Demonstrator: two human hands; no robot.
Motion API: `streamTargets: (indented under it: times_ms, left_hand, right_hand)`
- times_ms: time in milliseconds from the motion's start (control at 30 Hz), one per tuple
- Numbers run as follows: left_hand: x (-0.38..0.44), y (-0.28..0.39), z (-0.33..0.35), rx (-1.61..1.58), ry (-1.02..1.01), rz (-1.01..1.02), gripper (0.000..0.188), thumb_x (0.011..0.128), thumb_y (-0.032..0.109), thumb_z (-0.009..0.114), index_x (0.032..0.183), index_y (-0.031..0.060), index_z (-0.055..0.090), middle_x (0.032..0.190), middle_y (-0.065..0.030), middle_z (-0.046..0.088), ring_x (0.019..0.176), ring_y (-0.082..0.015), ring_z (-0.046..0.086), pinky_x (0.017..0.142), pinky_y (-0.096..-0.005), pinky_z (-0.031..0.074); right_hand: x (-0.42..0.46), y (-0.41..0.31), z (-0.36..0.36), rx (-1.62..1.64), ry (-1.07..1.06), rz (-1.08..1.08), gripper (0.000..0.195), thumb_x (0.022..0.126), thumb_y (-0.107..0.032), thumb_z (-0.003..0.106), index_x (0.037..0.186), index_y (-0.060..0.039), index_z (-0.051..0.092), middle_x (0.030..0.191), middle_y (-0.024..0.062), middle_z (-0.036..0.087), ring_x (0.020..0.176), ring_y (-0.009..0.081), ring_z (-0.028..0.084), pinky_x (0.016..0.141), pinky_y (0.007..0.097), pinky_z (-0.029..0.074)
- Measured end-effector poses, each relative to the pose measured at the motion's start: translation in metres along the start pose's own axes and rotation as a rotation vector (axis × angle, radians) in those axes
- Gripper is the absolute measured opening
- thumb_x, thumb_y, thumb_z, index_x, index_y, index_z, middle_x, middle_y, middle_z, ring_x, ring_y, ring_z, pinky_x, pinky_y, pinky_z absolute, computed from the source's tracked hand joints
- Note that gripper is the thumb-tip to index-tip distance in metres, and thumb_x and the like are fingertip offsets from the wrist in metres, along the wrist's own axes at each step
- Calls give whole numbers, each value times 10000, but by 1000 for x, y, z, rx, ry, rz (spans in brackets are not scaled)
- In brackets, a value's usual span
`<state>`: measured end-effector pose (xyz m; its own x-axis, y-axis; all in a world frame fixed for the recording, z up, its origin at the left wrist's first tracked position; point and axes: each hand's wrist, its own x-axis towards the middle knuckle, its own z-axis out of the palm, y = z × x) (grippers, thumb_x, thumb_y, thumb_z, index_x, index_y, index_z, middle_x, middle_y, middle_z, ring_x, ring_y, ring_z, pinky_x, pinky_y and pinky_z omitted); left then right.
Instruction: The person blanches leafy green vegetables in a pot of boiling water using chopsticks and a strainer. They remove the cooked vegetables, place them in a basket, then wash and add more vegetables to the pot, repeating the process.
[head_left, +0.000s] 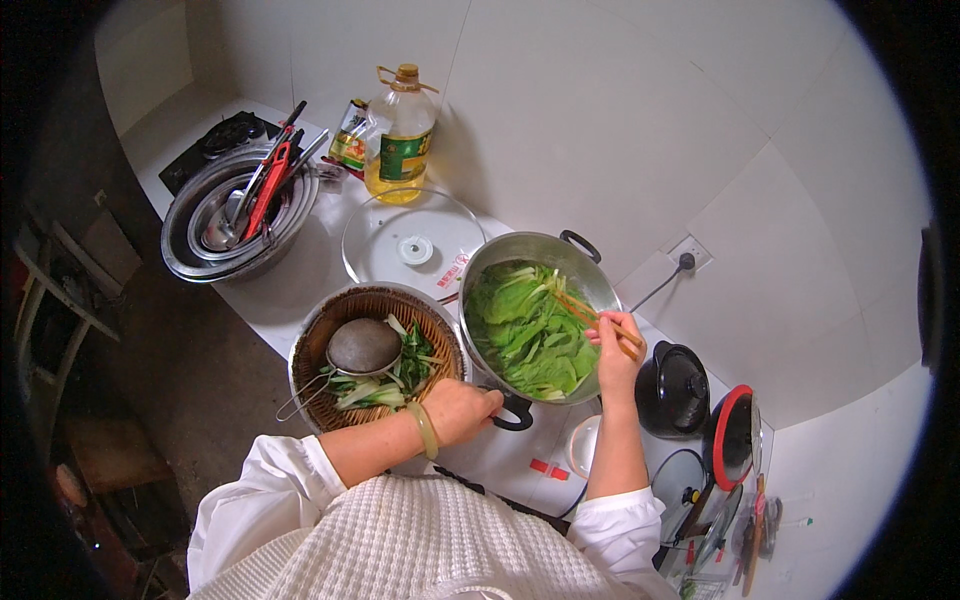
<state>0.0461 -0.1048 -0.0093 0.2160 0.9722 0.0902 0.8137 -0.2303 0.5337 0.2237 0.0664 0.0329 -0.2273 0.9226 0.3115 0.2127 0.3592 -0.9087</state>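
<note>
My right hand (621, 352) holds a pair of wooden chopsticks (581, 309), their tips among green leafy vegetables (517, 322) in a metal pot (551, 251). The leaves sit in liquid and fill most of the pot. On its near side, my left hand (459, 411) grips the black pot handle (516, 414). Left of the pot, partly under my left forearm, a brown wicker basket (330, 309) is set inside a metal basin. Leafy greens with pale stems (367, 394) lie in it, along with a wire-handled strainer (365, 346) that is turned bowl-up.
Behind the basket lies a glass lid (379, 240), with an oil bottle (403, 146) at the wall. Stacked metal bowls (180, 244) hold red-handled tongs (268, 191) at the left edge. To the right stand a black lidded pot (673, 397) and several lids; a plugged cord (660, 289) runs from the wall.
</note>
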Motion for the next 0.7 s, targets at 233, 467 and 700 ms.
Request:
streamTargets:
  times_ms: [233, 467, 700]
  left_hand:
    - [0, 2, 0, -7, 25, 14, 146, 703, 175, 620, 818, 103, 566, 687, -86, 606, 662, -293, 612, 585, -403, 481]
    - [-1, -1, 2, 3, 35, 4, 158, 694, 187, 631, 815, 105, 571, 684, -86, 608, 652, -291, 612, 576, -401, 483]
    - [0, 2, -1, 12, -7, -5, 180, 697, 202, 638, 836, 106, 575, 705, -86, 618, 664, -289, 615, 590, -398, 486]
  right_hand:
    - [0, 35, 5, 23, -99, 173, 113, 861, -108, 551, 876, -1, 581, 747, 64, 607, 607, 124, 601, 537, 226, 470]
    - [3, -12, 15, -32, -6, -46, 93, 857, -76, 541, 896, 4, 570, 773, 69, 611, 621, 127, 607, 554, 245, 477]
    - [15, 10, 45, 41, -174, -10, 133, 880, -91, 516, 952, 9, 565, 836, 68, 600, 709, 125, 603, 636, 234, 481]
